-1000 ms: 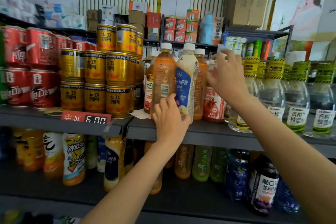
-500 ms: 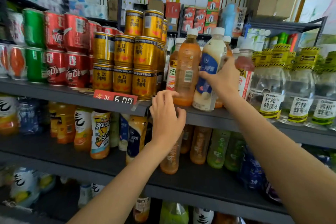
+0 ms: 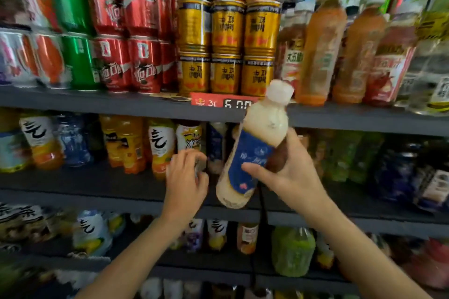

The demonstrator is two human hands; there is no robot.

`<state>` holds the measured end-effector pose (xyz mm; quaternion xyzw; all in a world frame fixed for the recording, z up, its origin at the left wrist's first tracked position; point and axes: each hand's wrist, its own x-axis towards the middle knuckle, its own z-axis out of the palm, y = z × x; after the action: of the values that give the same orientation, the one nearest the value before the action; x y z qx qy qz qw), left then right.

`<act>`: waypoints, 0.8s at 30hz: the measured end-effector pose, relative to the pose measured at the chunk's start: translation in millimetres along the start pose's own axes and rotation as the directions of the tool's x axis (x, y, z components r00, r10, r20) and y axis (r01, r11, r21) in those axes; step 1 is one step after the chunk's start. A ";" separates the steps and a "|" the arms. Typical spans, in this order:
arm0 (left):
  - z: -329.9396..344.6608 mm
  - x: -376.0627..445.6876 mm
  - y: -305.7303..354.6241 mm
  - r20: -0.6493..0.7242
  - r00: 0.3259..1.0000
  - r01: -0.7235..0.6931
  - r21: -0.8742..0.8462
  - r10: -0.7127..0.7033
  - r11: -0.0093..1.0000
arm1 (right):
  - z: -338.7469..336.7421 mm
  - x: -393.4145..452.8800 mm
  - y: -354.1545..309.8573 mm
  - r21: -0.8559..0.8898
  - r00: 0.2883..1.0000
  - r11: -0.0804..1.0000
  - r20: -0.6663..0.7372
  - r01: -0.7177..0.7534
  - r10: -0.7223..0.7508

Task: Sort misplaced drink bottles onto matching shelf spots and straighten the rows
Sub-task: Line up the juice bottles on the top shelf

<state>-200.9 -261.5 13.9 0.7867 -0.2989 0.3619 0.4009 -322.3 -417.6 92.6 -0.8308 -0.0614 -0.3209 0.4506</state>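
milky bottle (image 3: 252, 150) now off upper shelf, gripped in my right hand (image 3: 289, 175) — misplaced one pulled. left hand (image 3: 185, 177) reaching beside it, fingers curled — grasp unclear.

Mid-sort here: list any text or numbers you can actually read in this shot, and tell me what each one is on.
"6.00", partly covered by the held bottle: red price tag on the upper shelf edge.
"B": red cans, upper shelf.
Too blurred to read: the blue label of the milky bottle gripped by the right hand, the gold cans, the orange bottles, and the labels near the left hand.
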 end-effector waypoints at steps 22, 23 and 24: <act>28.3 -6.7 -49.1 0.518 0.846 0.235 -0.148 -0.127 0.961 | 146.2 72.2 64.8 -0.310 0.910 0.859 -0.221 -0.406 0.350; 32.0 -7.3 -50.4 0.508 0.851 0.235 -0.142 -0.133 0.961 | 146.9 74.2 65.6 -0.320 0.909 0.854 -0.219 -0.411 0.355; 35.1 -7.2 -52.0 0.505 0.852 0.233 -0.133 -0.137 0.963 | 147.3 76.7 66.0 -0.328 0.907 0.848 -0.213 -0.417 0.364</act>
<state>-153.8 -263.9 -28.1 0.8361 -0.3466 0.0796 0.4177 -165.8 -354.5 33.8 -0.8698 0.2023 -0.2866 0.3469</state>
